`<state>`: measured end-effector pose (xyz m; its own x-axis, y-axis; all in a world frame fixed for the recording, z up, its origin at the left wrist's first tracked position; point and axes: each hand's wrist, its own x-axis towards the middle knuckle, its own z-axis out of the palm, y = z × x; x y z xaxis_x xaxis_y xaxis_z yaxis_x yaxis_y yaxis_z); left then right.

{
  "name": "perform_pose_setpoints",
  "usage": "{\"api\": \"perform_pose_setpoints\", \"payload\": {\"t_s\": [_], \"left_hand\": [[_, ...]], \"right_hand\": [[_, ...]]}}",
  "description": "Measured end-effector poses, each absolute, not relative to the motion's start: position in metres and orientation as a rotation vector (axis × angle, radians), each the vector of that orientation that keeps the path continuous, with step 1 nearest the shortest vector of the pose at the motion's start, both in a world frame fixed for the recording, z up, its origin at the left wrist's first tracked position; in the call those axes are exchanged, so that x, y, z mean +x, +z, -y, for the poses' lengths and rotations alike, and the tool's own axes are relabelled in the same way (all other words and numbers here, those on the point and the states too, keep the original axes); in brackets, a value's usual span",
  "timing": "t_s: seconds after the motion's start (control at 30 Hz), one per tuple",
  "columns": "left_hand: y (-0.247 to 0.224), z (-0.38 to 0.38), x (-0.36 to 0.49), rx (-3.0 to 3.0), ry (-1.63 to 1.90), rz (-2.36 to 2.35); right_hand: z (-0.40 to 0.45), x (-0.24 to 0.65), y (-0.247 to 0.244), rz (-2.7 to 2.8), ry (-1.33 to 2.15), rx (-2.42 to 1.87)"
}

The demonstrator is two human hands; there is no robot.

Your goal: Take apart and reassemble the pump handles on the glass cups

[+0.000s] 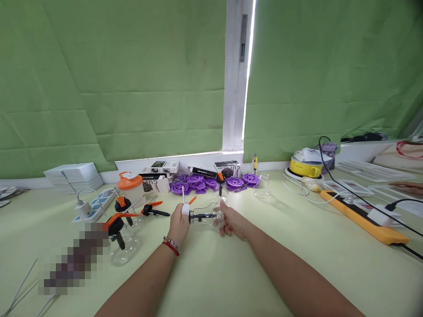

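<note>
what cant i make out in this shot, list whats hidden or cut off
All in the head view:
One end of the clear see-through bottle: covered by the left hand.
Its other end: partly covered by the right hand.
Whatever the dark pixelated patch covers: masked.
Another person's bare hand: cut off by the right edge.
Print on the flat white cardboard box: too small.

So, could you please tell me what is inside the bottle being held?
A dark tube runs lengthwise inside the bottle. The left hand and right hand cover parts of its ends; what they hide cannot be seen.
</note>
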<state>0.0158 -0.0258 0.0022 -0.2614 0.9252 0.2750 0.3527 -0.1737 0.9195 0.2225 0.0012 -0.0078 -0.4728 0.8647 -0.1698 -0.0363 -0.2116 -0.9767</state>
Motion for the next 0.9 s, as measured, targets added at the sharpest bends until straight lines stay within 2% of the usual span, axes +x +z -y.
{"api": "perform_pose_setpoints", "payload": {"t_s": [0.2, 0.43, 0.63, 0.9], "left_hand": [[0.003, 0.023, 0.012, 1.516, 1.451, -1.598], [0.003, 0.025, 0.016, 1.567, 1.454, -1.538], [0.001, 0.022, 0.012, 1.501, 1.486, -1.581], [0.004, 0.024, 0.014, 1.545, 1.463, -1.529]], "right_hand": [[0.006, 0.231, 0.0, 1.408, 1.759, -0.743], [-0.007, 0.231, -0.013, 1.431, 1.8, -0.961], [0.001, 0.237, -0.002, 1.391, 1.792, -0.632], [-0.007, 0.232, -0.01, 1.458, 1.809, -0.948]]}}
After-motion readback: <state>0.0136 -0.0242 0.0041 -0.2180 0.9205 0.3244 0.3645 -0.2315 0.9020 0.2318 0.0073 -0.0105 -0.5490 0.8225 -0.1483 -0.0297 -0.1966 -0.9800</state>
